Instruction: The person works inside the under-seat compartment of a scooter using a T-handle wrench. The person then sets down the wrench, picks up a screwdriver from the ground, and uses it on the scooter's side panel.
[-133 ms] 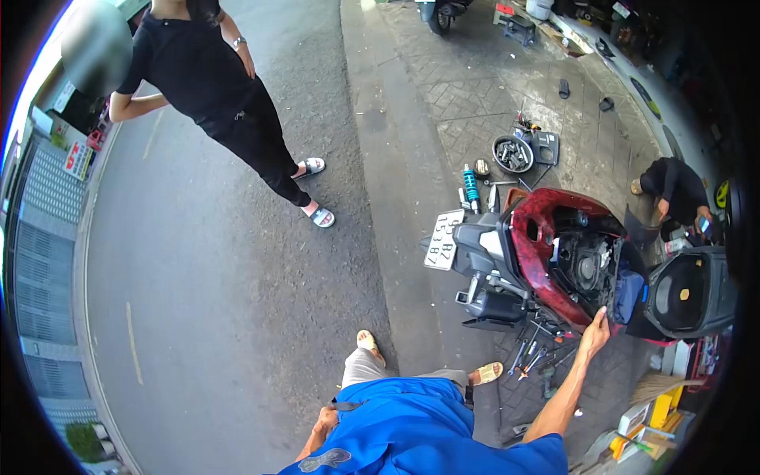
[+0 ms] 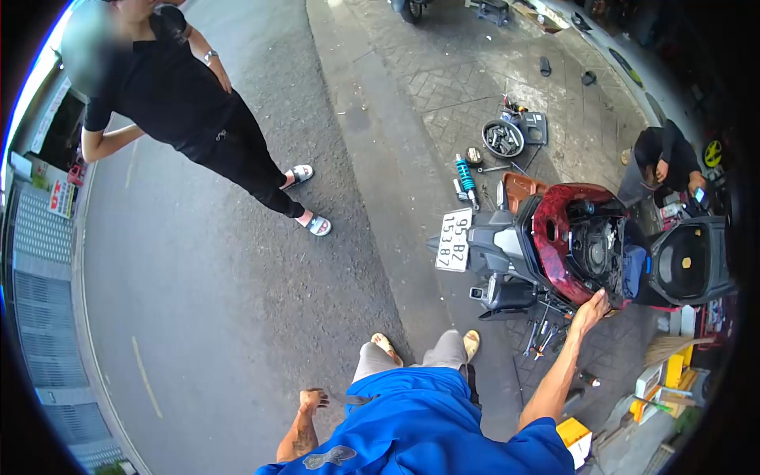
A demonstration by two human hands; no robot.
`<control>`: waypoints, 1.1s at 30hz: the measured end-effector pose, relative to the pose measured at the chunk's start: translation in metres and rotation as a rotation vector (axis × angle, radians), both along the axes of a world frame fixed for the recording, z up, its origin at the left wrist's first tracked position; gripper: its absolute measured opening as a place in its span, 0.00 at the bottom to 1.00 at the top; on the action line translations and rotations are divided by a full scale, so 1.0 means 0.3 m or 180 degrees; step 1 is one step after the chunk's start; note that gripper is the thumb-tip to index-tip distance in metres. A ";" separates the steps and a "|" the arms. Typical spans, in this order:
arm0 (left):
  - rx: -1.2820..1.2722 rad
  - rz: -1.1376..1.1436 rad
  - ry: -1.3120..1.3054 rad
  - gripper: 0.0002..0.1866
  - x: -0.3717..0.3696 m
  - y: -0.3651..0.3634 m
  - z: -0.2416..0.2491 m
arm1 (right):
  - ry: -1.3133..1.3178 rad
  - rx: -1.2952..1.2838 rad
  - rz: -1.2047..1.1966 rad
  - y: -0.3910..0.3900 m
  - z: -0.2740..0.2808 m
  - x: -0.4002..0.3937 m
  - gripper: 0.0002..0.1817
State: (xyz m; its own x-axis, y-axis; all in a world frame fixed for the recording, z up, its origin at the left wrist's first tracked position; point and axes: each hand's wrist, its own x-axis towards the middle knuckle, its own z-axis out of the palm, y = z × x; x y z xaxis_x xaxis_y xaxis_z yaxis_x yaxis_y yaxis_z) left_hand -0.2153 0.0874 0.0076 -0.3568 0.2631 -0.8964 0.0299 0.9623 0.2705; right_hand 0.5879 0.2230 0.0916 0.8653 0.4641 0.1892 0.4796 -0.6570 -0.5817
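A red and grey scooter (image 2: 560, 273) stands on the paving with its seat (image 2: 687, 261) raised, leaving the under-seat engine bay uncovered. My right hand (image 2: 590, 311) is closed on the near edge of its red body panel, the fingertips partly hidden by the rim. Low at my left side, my left hand (image 2: 313, 398) hangs over the road, fingers loosely apart and holding nothing. A blue cloth (image 2: 633, 271) lies by the seat hinge. Below the scooter's near side, several wrenches (image 2: 542, 336) lie on the ground.
A round basin (image 2: 503, 139) of metal parts and a blue-spring shock absorber (image 2: 465, 176) are beyond the scooter. One person (image 2: 170, 95) in black stands on the road; another (image 2: 669, 162) crouches at the right with a phone. A broom (image 2: 673, 346) and yellow boxes lie at the lower right.
The view has shifted as my body moves. My left hand has swung away from my waist, and my right foot has come nearer the left. My right hand stays on the scooter's edge.
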 end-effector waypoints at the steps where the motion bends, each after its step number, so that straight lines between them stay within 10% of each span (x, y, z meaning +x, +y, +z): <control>1: 0.0054 -0.0045 0.0085 0.12 -0.058 0.169 -0.032 | -0.0056 0.0248 -0.0300 0.055 0.031 0.010 0.35; 11: 0.1378 -0.1067 0.0426 0.12 -0.130 1.772 -0.149 | 0.0740 0.0702 -0.1164 0.235 0.139 -0.029 0.32; 22: 0.1481 -0.3280 -0.1247 0.10 1.162 2.486 -0.145 | 0.0742 0.0500 -0.1819 0.501 0.333 -0.269 0.37; 26: 0.1181 -0.3597 -0.1690 0.11 1.637 2.757 -0.161 | 0.1533 0.1395 -0.3102 0.647 0.398 -0.418 0.39; 33: -0.0180 -0.4065 -0.1998 0.18 2.430 3.264 -0.664 | 0.1445 0.1613 -0.4895 0.772 0.370 -0.449 0.36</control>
State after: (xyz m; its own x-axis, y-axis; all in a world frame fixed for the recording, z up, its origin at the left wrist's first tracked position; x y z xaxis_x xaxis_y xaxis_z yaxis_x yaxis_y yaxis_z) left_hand 0.5135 1.0667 -0.1916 0.5483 0.0557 -0.8344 0.7627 0.3760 0.5262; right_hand 0.4530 0.4547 0.2024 0.4484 -0.8305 -0.3304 -0.6393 -0.0396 -0.7680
